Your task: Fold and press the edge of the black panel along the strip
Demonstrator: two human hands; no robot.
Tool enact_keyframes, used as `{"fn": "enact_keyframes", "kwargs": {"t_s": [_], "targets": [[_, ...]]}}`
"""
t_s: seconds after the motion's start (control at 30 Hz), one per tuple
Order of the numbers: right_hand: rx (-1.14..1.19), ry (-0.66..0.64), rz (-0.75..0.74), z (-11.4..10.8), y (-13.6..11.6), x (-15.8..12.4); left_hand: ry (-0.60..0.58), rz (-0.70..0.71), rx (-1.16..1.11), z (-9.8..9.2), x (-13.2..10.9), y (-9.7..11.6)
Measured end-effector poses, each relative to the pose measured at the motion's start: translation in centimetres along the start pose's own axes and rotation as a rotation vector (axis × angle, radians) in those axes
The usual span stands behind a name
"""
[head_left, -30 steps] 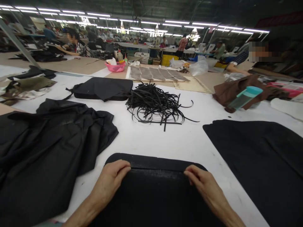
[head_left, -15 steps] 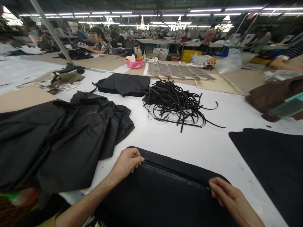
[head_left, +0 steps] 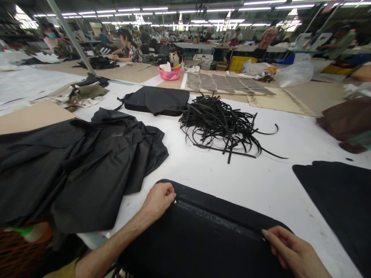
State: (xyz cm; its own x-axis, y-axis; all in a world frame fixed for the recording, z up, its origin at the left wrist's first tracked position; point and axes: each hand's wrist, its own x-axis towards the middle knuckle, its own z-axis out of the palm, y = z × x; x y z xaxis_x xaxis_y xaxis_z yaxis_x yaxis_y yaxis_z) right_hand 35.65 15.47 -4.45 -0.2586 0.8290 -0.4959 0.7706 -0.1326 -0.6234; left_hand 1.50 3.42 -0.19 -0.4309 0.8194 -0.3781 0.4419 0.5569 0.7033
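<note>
A black panel with rounded corners (head_left: 203, 249) lies in front of me at the table's near edge. A grey, shiny band (head_left: 208, 212) runs along it below its far edge. My left hand (head_left: 161, 199) is closed in a pinch at the left end of this band. At the band's right end, my right hand (head_left: 290, 245) pinches with thumb and forefinger. Stretched between the two hands, close along the band, is a narrow black strip (head_left: 222, 210). Small pale bits show at both sets of fingertips. Beyond the panel lies a tangled pile of black strips (head_left: 217, 123).
Crumpled black fabric (head_left: 95, 166) covers the left side. A black padded piece (head_left: 156, 100) lies behind it, and a pink basket (head_left: 169, 74) farther back. To the right are a black sheet (head_left: 339, 193) and brown material (head_left: 344, 121). Co-workers sit and stand in the background.
The view has turned slightly left, so the table's things sit farther right. My right hand has shifted a little right and down in the picture. More of the shiny band shows between my hands.
</note>
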Motion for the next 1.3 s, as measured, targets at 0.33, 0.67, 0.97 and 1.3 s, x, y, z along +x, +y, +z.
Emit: {"fn": "enact_keyframes", "kwargs": {"t_s": [0.33, 0.67, 0.97, 1.3], "targets": [[0.012, -0.002, 0.004, 0.3, 0.5, 0.3, 0.012, 0.031, 0.158, 0.0, 0.2, 0.2], [0.101, 0.037, 0.011, 0.4, -0.9, -0.5, 0.019, 0.081, 0.321, 0.3, 0.2, 0.0], [0.051, 0.095, -0.027, 0.3, -1.9, -1.1, 0.102, 0.223, 0.767, 1.9, -1.6, 0.0], [0.002, 0.120, -0.044, 0.3, -1.8, -0.9, 0.214, 0.792, 1.103, 3.4, -2.7, -2.0]]}}
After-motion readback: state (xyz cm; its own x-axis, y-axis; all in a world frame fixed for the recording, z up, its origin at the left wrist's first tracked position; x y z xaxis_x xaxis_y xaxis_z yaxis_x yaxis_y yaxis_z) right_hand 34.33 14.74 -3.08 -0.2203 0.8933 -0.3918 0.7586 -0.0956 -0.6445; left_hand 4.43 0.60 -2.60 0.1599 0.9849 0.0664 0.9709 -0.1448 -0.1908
